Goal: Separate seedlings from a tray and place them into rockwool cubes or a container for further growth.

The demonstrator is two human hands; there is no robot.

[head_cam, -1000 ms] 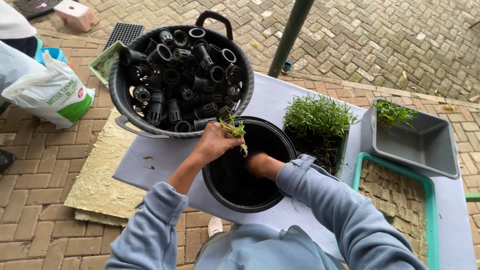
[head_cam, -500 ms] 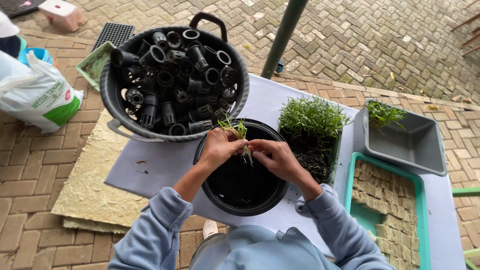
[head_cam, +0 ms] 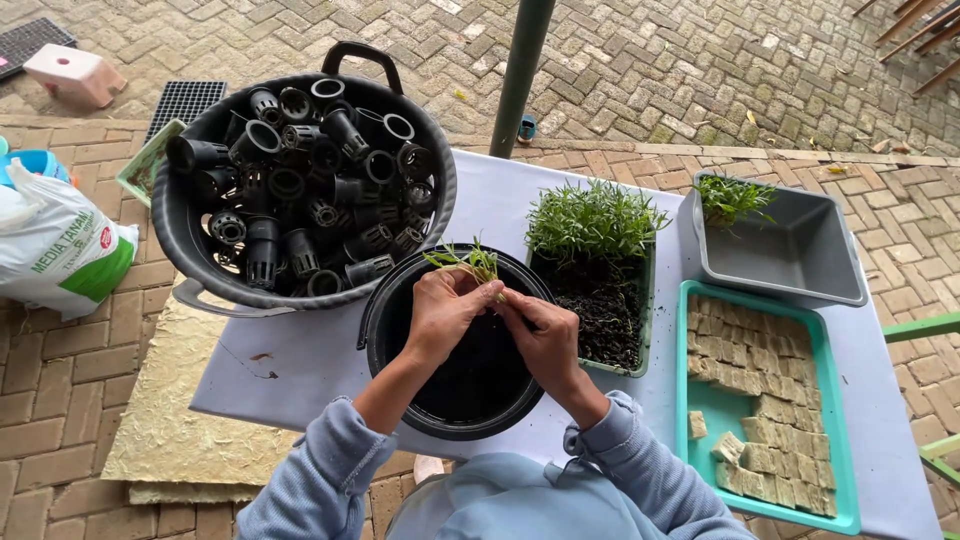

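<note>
Both hands, left hand [head_cam: 440, 312] and right hand [head_cam: 540, 335], pinch one seedling [head_cam: 472, 262] above the single black bucket [head_cam: 385, 310]. Three trays crowd the bench [head_cam: 300, 370] toward its right edge; bare surface lies left.

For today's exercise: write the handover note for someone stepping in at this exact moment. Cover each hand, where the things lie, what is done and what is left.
Left hand and right hand meet over the black bucket, fingers together pinching one green seedling.
Seedling tray sits right of the bucket, about half still planted, the near half bare dark soil.
Tub of black net pots at upper left.
Grey bin holds a few seedlings in its far corner.
Teal tray carries beige cubes.
Done: a few seedlings lie in the bin. Left: the seedlings standing in the tray.
</note>
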